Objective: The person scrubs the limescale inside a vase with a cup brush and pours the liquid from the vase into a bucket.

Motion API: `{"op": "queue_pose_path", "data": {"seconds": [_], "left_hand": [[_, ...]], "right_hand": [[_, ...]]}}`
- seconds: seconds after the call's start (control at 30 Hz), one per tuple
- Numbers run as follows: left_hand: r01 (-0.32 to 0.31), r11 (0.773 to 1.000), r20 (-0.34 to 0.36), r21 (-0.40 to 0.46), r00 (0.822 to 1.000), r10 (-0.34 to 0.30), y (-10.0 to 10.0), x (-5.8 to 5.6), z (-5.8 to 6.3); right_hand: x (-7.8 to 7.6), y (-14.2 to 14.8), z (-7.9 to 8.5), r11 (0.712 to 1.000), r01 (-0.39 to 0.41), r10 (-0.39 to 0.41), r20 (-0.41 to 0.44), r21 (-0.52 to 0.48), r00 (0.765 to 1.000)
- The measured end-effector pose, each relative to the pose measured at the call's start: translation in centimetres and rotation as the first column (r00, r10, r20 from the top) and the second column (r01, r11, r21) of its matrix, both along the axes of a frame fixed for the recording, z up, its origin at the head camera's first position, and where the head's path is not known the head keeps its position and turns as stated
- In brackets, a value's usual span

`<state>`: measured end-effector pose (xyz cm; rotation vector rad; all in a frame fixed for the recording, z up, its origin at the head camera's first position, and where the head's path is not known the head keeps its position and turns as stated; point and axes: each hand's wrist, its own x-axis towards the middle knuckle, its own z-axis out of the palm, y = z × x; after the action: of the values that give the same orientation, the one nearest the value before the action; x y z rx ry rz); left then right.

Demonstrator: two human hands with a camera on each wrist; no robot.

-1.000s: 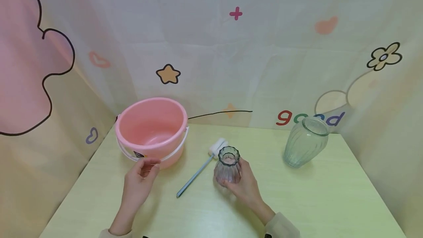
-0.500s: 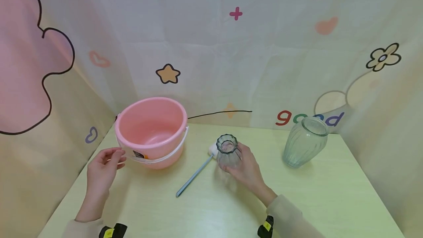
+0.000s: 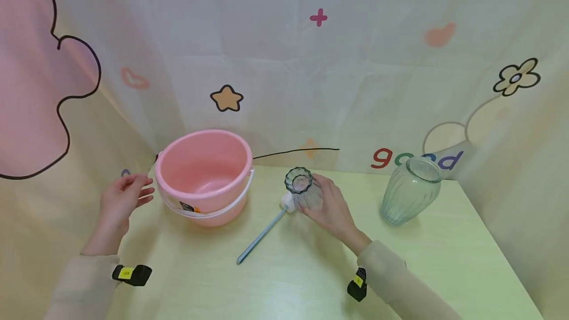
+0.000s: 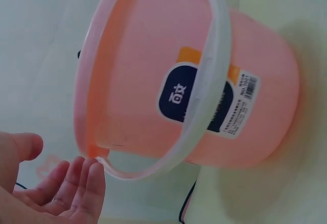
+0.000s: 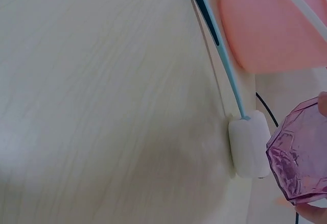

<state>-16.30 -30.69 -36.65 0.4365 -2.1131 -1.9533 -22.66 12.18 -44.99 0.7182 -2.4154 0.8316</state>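
Note:
My right hand (image 3: 331, 209) grips a small fluted glass vase (image 3: 307, 194), lifted above the table with its scalloped mouth tilted toward me. In the right wrist view the faceted base of this vase (image 5: 301, 155) looks purple, and only bits of the fingers show. My left hand (image 3: 122, 199) hovers beside the left rim of a pink bucket (image 3: 242, 186), its fingers loosely bent and holding nothing. Seen from the left wrist, the fingertips (image 4: 94, 183) lie close to the bucket's rim and white handle (image 4: 207, 81); whether they touch cannot be told.
A sponge-headed bottle brush (image 3: 262, 236) lies between the bucket and my right hand, its white head (image 3: 286, 203) partly behind the glass vase. A larger green glass vase (image 3: 411, 194) stands at the right rear of the table (image 3: 213, 280). A printed curtain (image 3: 284, 78) hangs behind.
My left hand has moved left and away from the bucket's front to its left side. My right hand has raised the glass vase farther back and tipped it. The bucket's handle has shifted slightly.

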Motion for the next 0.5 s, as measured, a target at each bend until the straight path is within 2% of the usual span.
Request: {"op": "queue_pose_path", "data": {"seconds": [0.3,0.4,0.5], "left_hand": [[0.052,0.999,0.058,-0.009,0.997,-0.051,-0.4,-2.0,1.2],[0.078,0.993,0.116,-0.088,0.991,-0.068,-0.7,-2.6,1.2],[0.131,0.98,0.175,-0.151,0.979,-0.104,-1.0,-3.2,1.1]], "right_hand": [[-1.8,-0.4,1.9,0.995,-0.038,0.042,-0.035,0.087,0.999],[-2.6,-0.7,2.9,0.992,-0.036,0.043,-0.057,0.12,0.997],[-3.4,-1.0,4.0,0.988,-0.025,0.035,-0.064,0.154,0.997]]}}
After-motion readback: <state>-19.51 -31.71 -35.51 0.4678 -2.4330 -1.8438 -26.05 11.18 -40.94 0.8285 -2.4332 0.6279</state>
